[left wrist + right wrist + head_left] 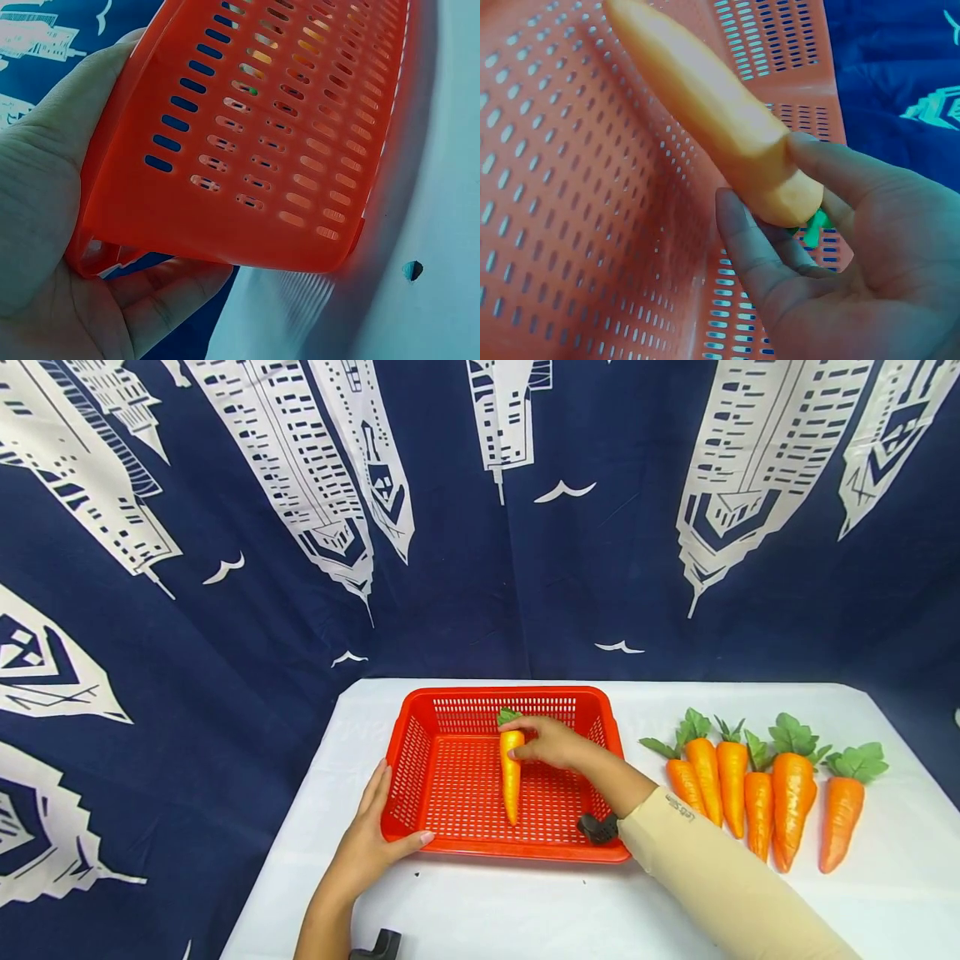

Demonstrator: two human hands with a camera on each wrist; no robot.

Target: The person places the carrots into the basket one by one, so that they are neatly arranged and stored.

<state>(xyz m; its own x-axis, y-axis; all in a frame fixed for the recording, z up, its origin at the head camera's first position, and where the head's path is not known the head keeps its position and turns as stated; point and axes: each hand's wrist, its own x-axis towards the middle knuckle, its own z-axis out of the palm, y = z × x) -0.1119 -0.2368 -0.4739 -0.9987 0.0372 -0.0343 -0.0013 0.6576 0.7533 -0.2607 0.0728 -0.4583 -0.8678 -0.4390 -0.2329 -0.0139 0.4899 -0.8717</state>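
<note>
Pinching the yellow-orange carrot (511,793) near its leafy top, the right hand (551,743) has it between thumb and fingertips inside the red basket (517,852), a little right of the middle, with the pointed end toward the near side. Whether the carrot touches the basket's floor, I cannot tell. The left hand (365,843) is spread wide around the near left corner, thumb against the near side and fingers along the left.

Placing it well calls, I judge, for a light pinch at the thick end and a low release, so the smooth body neither slips nor rolls. Lining it up before letting go should leave more usable room to its left. The left hand's brace seems worth having, as a light basket could slide on the surface (517,910). Six other carrots (793,810) lie to the right, outside the basket.
</note>
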